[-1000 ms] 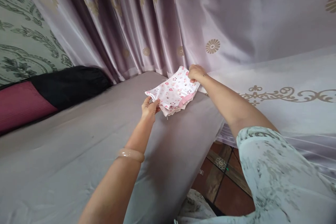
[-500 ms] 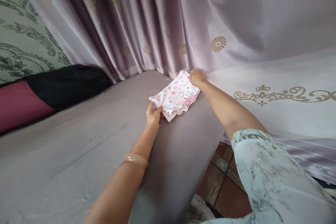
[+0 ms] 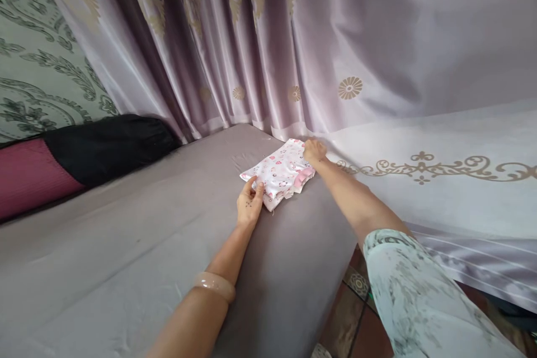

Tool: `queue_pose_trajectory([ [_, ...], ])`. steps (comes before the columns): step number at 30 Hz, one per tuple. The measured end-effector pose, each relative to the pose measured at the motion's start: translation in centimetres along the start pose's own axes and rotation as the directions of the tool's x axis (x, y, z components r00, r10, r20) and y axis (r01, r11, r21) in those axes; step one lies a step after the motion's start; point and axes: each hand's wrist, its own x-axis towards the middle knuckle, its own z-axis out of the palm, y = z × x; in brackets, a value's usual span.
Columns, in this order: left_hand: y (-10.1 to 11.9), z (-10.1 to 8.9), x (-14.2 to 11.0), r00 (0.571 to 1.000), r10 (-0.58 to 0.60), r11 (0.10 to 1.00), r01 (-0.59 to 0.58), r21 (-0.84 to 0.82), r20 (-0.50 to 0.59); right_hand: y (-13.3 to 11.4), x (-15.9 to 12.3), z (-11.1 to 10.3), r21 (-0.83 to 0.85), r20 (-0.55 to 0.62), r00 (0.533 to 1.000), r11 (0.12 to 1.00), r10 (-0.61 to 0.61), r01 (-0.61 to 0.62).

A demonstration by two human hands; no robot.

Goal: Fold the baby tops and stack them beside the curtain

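A small folded garment [image 3: 279,170], white with pink and dark printed motifs and a pink trim, lies on the grey sheet near the bed's far corner. Several layers show along its near edge. My left hand [image 3: 250,201] is at its near left corner, thumb and fingers closed round the edge of the cloth. At the far right edge, my right hand [image 3: 314,151] is curled closed on the fabric; its fingertips are hidden. A pale bangle [image 3: 215,285] circles my left forearm.
The grey bed sheet [image 3: 168,224] spreads to the left. Behind it hang purple curtains [image 3: 268,67] with gold patterns. A black and dark red rolled cushion [image 3: 104,148] lies along the patterned wall. Tiled floor [image 3: 348,313] shows below the bed's right edge.
The garment now lies lower and flatter on the bed. My right hand has come down with its edge, and my left fingers have shifted at the near corner. The view has tilted slightly upward.
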Motion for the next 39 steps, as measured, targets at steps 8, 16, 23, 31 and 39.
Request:
queue_pose_trajectory([
  [8, 0.8, 0.0, -0.7, 0.998, -0.011, 0.996, 0.005, 0.088, 0.064, -0.6, -0.9, 3.3, -0.012, -0.126, 0.970, 0.978, -0.206, 0.206],
  [16, 1.5, -0.2, -0.8, 0.996, -0.015, 0.984, -0.001, 0.176, 0.087, 0.7, 0.3, 4.6, 0.084, 0.051, 0.991, 0.990, -0.120, 0.115],
  [23, 2.0, -0.1, -0.9, 0.996, 0.012, 0.977, -0.029, 0.213, 0.083, -1.5, -1.1, 3.1, 0.005, 0.007, 0.986, 0.986, -0.164, 0.164],
  [31, 1.6, -0.1, -0.9, 0.998, -0.002, 0.999, -0.002, 0.055, 0.069, -6.1, -5.8, 3.8, 0.121, 0.103, 0.876, 0.880, -0.471, 0.459],
  [39, 1.4, -4.9, -3.2, 0.972, -0.209, 0.948, 0.229, -0.221, 0.109, -6.0, -5.6, 3.8, 0.056, 0.092, 0.887, 0.892, -0.452, 0.449],
])
